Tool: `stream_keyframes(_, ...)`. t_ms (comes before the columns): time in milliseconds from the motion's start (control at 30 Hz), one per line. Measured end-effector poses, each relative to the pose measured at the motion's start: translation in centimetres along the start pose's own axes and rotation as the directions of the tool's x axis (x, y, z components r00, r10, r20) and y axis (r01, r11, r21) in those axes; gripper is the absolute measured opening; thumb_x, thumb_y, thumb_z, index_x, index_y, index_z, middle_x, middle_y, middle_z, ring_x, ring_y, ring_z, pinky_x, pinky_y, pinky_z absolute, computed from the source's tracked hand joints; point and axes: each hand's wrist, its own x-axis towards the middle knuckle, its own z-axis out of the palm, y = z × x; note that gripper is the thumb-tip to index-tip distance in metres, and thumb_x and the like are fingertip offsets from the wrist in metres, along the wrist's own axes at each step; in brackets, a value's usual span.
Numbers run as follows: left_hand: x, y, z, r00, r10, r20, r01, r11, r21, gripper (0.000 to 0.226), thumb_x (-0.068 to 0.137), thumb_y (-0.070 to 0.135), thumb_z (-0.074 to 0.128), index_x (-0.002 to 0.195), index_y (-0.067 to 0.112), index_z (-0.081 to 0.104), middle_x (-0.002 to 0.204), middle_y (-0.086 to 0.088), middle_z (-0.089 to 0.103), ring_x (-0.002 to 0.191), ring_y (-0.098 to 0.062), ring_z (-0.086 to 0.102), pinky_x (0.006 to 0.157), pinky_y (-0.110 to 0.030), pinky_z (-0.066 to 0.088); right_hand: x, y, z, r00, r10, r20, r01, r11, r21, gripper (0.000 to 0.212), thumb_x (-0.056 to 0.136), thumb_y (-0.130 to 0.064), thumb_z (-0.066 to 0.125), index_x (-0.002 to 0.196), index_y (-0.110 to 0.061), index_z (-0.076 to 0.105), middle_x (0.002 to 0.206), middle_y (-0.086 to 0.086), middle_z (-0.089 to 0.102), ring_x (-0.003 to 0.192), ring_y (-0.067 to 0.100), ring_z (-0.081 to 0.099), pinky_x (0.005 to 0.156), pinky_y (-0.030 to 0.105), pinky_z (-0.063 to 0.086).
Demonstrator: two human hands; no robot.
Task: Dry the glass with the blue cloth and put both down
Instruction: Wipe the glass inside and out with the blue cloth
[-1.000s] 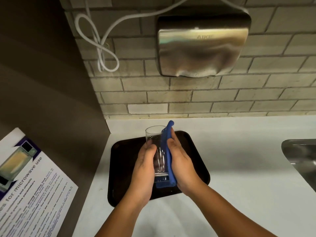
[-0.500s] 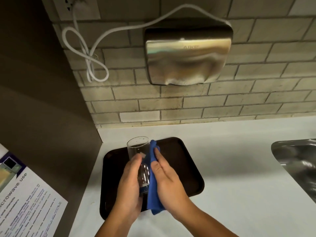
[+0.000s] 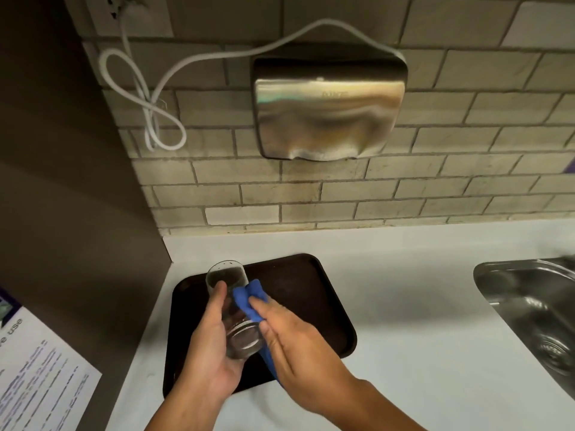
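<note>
Item: glass (image 3: 231, 309). Clear tumbler, held above the near left part of the tray (image 3: 314, 284), tilted with its mouth away from the person and its thick base toward them. Not touching the tray.

Item: left hand (image 3: 208, 353). Over the tray's near left corner. Fingers curled and clamped around the left side of the glass, thumb lying along the upper wall near the rim.

Item: blue cloth (image 3: 249, 298). Just right of the glass, above the tray's middle. Bunched against the glass wall, with a tail hanging down under the palm toward the tray's near edge.

Item: right hand (image 3: 295, 340). Over the tray's near right part. Fingers held together and flat, pressing the cloth onto the right side of the glass.

Item: tray. Dark, bare, on the white counter (image 3: 420, 321); the sink (image 3: 535, 309) lies well to its right.

Step in hand, as judged: wiping the outer wall; neither thing is set down yet.

Handling notes, as judged: turn the glass a little in the left hand so the cloth meets each part of the wall; keep steady pressure through the cloth, not bare fingers; gather the loose tail into the palm; wet glass may slip, so hold firmly low over the tray.
</note>
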Motion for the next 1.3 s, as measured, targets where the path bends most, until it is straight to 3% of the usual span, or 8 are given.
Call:
stream_keyframes(100,0.0,-0.1,-0.1,1.000,-0.015,0.005,0.015,1.000,-0.016,0.057,0.100,0.060,0.067,0.116,0.008,0.083,0.098,-0.020,0.088,0.074,-0.030,0.087,0.073,-0.042,0.063,-0.5,0.5,0.6,0.998,-0.057,0.023,0.057,0.998,0.016,0.046,0.116,-0.031,0.038,0.162,-0.029,0.043,0.174,-0.005,0.038,0.161,0.000,0.027,0.131,0.022,0.023)
stream_keyframes(267,-0.1,-1.4,0.3,0.999,-0.041,0.028,0.041,0.999,0.000,0.051,0.101,0.059,0.067,0.101,0.016,0.093,0.105,-0.015,0.089,0.082,-0.028,0.088,0.061,-0.034,0.068,1.2,0.3,0.9,0.963,0.270,0.017,-0.245,0.845,0.476,0.039,0.117,-0.026,0.043,0.153,-0.032,0.056,0.156,-0.013,0.059,0.145,-0.004,0.052,0.128,0.031,0.036)
stream_keyframes(400,-0.2,-1.2,0.2,1.000,-0.020,0.013,0.019,0.999,0.046,0.056,0.107,0.057,0.056,0.129,0.012,0.081,0.119,-0.012,0.083,0.100,-0.021,0.084,0.093,-0.041,0.057,0.3,0.1,2.4,0.981,0.194,0.021,-0.188,0.911,0.367,0.042,0.116,-0.031,0.042,0.156,-0.043,0.050,0.169,-0.021,0.042,0.154,-0.013,0.030,0.127,0.013,0.023)
stream_keyframes(567,-0.8,-2.1,0.5,0.995,0.089,-0.046,-0.076,0.971,0.226,0.041,0.110,0.049,0.059,0.130,0.020,0.080,0.115,-0.015,0.088,0.103,-0.034,0.086,0.086,-0.045,0.064,2.4,0.5,1.0,0.956,0.294,0.001,-0.265,0.859,0.438,0.043,0.117,-0.021,0.041,0.160,-0.026,0.047,0.166,-0.011,0.047,0.154,-0.002,0.039,0.131,0.025,0.027)
stream_keyframes(767,-1.0,-1.7,0.8,0.982,0.173,-0.070,-0.144,0.941,0.307,0.043,0.106,0.055,0.063,0.133,0.022,0.074,0.113,-0.011,0.088,0.101,-0.031,0.086,0.097,-0.056,0.067,3.1,0.7,1.1,0.964,0.265,0.001,-0.241,0.874,0.422,0.045,0.117,-0.020,0.041,0.161,-0.027,0.044,0.167,-0.014,0.042,0.155,-0.004,0.035,0.127,0.012,0.024)
stream_keyframes(1067,-1.1,-2.9,0.0,0.991,0.120,0.062,-0.133,0.946,0.295,0.094,0.063,0.056,0.096,0.145,0.027,0.059,0.113,-0.002,0.088,0.102,-0.023,0.087,0.082,-0.042,0.070,3.3,1.6,1.3,0.849,0.524,0.070,-0.375,0.503,0.779,0.037,0.114,-0.030,0.048,0.143,-0.048,0.061,0.134,-0.003,0.078,0.120,0.018,0.077,0.107,0.040,0.060)
stream_keyframes(1233,-1.0,-2.7,-0.4,0.988,0.154,0.003,-0.138,0.877,0.461,0.020,0.099,0.045,0.073,0.115,0.034,0.079,0.097,0.005,0.088,0.082,-0.010,0.086,0.064,-0.026,0.064,1.9,2.2,2.4,0.824,0.535,0.185,-0.377,0.275,0.884,0.032,0.109,-0.039,0.053,0.129,-0.031,0.077,0.129,0.014,0.079,0.110,0.029,0.080,0.087,0.038,0.065)
stream_keyframes(1300,-0.9,-2.7,0.0,0.990,0.128,-0.065,-0.083,0.879,0.469,0.030,0.104,0.043,0.061,0.113,0.020,0.077,0.090,-0.004,0.088,0.077,-0.017,0.086,0.066,-0.033,0.064,1.2,2.6,3.1,0.828,0.524,0.202,-0.372,0.242,0.896,0.033,0.106,-0.038,0.055,0.131,-0.033,0.075,0.128,0.014,0.079,0.107,0.029,0.081,0.085,0.038,0.065)
